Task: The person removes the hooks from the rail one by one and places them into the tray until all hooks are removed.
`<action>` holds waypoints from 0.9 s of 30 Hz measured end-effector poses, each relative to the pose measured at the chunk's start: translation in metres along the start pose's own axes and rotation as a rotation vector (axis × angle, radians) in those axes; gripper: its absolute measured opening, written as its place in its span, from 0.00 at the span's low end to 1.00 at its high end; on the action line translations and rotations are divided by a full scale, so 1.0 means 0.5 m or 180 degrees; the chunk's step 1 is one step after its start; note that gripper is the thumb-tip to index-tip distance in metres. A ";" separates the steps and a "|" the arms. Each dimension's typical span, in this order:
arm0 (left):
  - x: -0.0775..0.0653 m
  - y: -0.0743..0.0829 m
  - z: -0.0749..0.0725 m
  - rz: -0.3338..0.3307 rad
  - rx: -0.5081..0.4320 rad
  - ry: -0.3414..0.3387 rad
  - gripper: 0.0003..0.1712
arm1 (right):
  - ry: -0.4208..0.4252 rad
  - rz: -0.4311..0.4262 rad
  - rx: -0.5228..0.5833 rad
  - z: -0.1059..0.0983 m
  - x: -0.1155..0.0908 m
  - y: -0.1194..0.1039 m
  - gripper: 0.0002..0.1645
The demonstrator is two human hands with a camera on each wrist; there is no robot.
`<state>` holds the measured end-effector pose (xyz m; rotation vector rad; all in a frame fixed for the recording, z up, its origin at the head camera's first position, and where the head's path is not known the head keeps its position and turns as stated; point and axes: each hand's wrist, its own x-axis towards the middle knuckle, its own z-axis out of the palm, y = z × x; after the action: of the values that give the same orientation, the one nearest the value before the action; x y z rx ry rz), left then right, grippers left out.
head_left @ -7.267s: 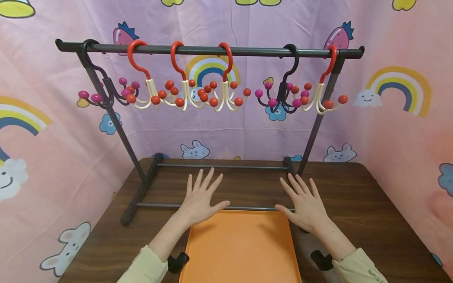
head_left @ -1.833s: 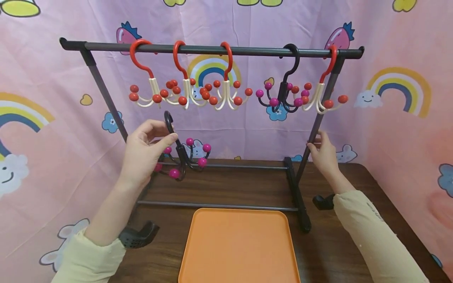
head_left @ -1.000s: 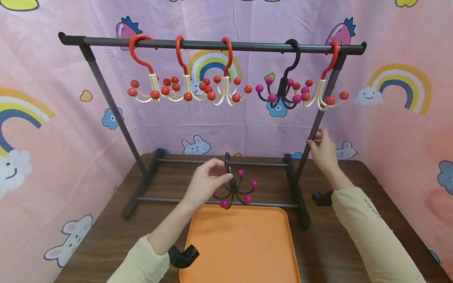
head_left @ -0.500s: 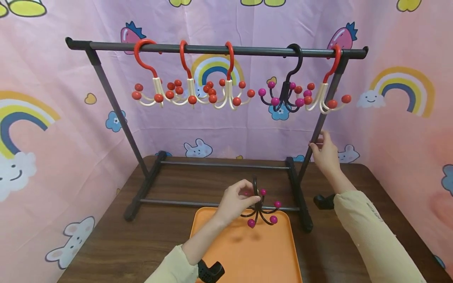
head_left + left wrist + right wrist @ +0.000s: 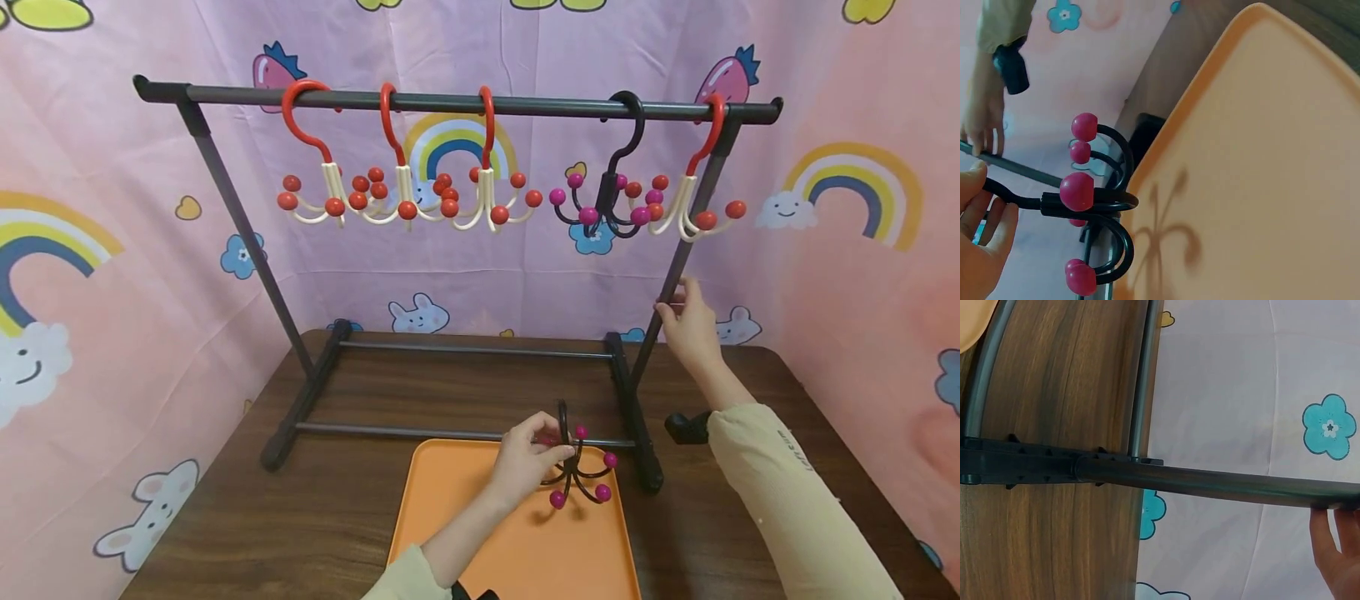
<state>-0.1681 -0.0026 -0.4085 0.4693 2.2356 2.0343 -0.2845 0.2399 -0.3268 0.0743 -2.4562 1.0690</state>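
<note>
My left hand pinches the stem of a black multi-arm hook hanger tipped with magenta balls. It is upright over the right part of the orange tray, its shadow on the tray. In the left wrist view, thumb and fingers hold the black hanger below its top hook. My right hand grips the right post of the dark metal rack, thumb in front. In the right wrist view, fingertips touch the post at the right edge.
Along the rack's top bar hang several red-and-cream hangers with red balls and one black hanger with magenta balls. The rack's feet stand on the brown wooden table. A patterned cloth surrounds it.
The left hand took the leftmost black hanger off the bar and carried it right and down over the tray. The right hand moved from above the table to the right post and stayed there.
</note>
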 end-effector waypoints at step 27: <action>0.013 -0.073 0.016 0.0812 0.1102 -0.0669 0.09 | 0.0202 -0.0141 -0.0025 0.005 0.001 0.004 0.22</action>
<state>-0.1781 0.0042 -0.4443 0.9934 2.5026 1.5950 -0.2866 0.2396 -0.3295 0.0904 -2.3907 1.0272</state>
